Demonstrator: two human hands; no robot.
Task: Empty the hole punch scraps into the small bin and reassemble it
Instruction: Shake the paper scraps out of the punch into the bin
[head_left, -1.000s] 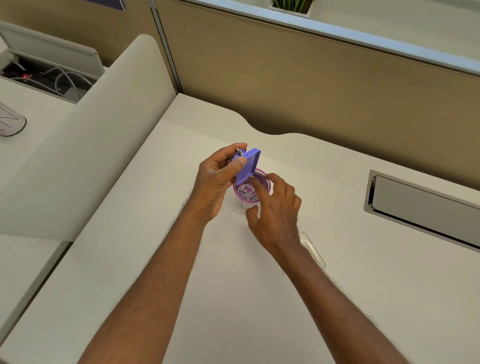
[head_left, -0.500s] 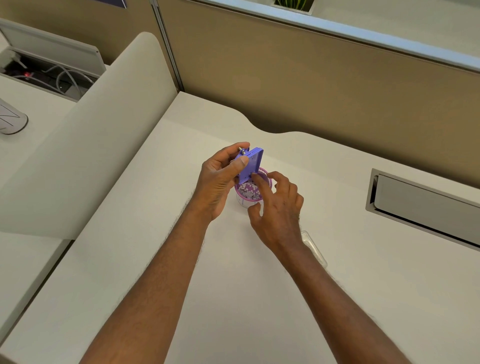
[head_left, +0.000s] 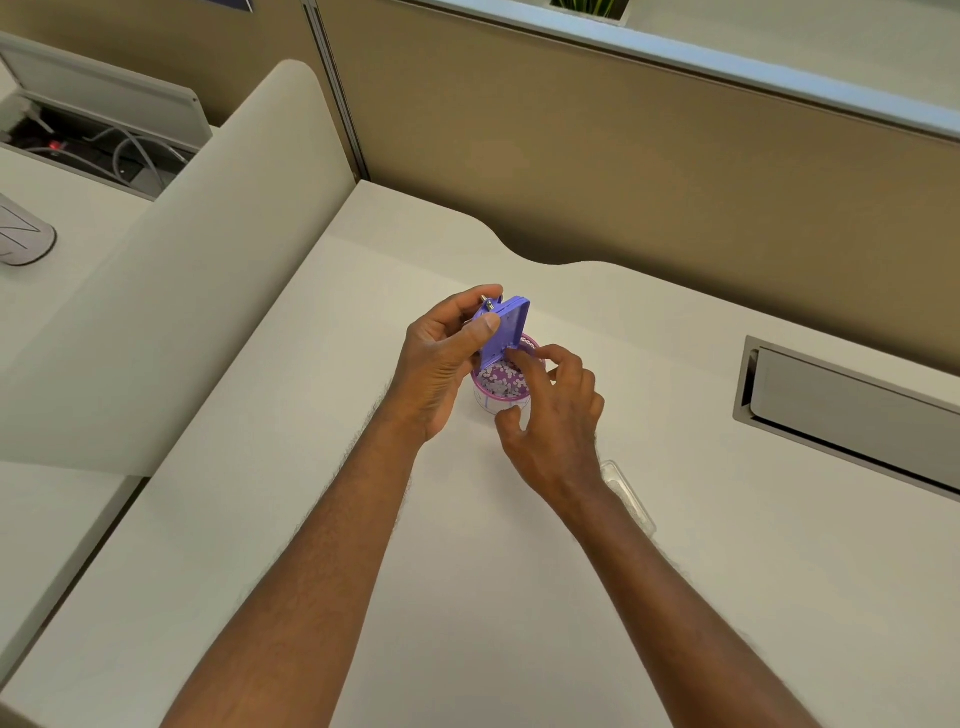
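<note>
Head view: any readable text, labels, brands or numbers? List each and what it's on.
None readable.
Purple hole punch, held by the left hand: no visible lettering.
Small bin with paper scraps: faint lines on its wall, no legible words.
Grey object on the neighbouring desk: thin line markings, not readable as text.
Clear tray by the right hand: no print visible.

Left hand (head_left: 441, 364) grips purple punch (head_left: 503, 332) upright over bin (head_left: 501, 397); right hand (head_left: 556, 421) touching.
</note>
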